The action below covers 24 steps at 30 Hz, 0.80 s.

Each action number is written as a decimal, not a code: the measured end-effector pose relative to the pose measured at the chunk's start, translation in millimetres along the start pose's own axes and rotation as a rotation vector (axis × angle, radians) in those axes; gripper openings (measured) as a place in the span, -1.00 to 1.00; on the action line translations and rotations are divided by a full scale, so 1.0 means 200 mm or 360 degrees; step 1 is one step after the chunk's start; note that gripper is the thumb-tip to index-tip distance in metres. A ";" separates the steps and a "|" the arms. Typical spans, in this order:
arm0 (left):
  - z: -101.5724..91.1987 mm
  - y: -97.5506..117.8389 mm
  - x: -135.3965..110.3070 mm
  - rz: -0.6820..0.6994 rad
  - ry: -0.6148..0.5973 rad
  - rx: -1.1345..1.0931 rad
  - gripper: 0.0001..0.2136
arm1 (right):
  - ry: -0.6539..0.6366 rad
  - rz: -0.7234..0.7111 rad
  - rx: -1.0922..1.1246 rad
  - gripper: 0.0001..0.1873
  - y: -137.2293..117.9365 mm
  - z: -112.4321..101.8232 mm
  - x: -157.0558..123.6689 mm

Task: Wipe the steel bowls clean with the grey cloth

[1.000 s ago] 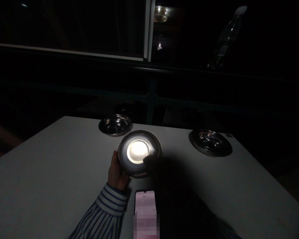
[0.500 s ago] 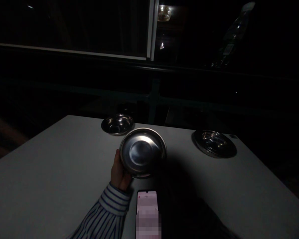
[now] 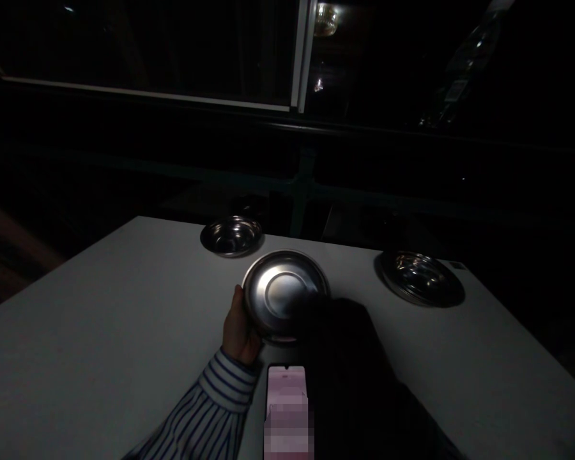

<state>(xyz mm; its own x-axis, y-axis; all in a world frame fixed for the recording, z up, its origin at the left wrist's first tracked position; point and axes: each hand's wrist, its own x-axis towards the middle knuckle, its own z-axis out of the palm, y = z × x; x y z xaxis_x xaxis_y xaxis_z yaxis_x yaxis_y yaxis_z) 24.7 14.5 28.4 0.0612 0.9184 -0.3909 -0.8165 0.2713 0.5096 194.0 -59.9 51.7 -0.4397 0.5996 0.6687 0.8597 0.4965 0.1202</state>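
Note:
My left hand, in a striped sleeve, grips the near left rim of a steel plate and holds it tilted up off the white table. A dark shape covers the plate's right side; it seems to be my right arm or hand, but it is too dark to make out its fingers. A lit phone lies on the table just below the plate.
A small steel bowl sits at the table's far edge. A stack of steel plates rests at the far right. Beyond the table are a dark railing and a window frame.
The bright glare on the plate one second ago has gone as the plate tilted. The dark shape has moved back over the plate's right side. The view has shifted slightly.

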 end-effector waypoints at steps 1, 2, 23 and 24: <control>0.00 0.00 -0.01 -0.0016 -0.0013 -0.0001 -0.72 | -0.0016 -0.0012 0.0011 -0.69 -0.01 0.01 0.01; 0.00 0.00 -0.01 -0.0033 -0.0021 -0.0003 -0.71 | -0.0032 -0.0024 0.0022 -0.69 -0.03 0.01 0.01; 0.02 -0.03 -0.05 -0.0038 0.0005 0.0044 -0.69 | -0.0172 0.0050 0.0036 -0.69 -0.15 0.03 0.04; 0.03 -0.03 -0.06 -0.0052 -0.0013 0.0048 -0.69 | -0.0180 0.0056 0.0037 -0.69 -0.15 0.04 0.06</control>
<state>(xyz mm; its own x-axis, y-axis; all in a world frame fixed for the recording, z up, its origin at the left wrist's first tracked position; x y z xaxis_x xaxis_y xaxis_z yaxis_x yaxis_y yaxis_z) 32.9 3.9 33.9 0.0920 0.9112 -0.4015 -0.7963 0.3094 0.5198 161.2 -62.9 50.3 -0.4368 0.6831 0.5852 0.8695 0.4874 0.0801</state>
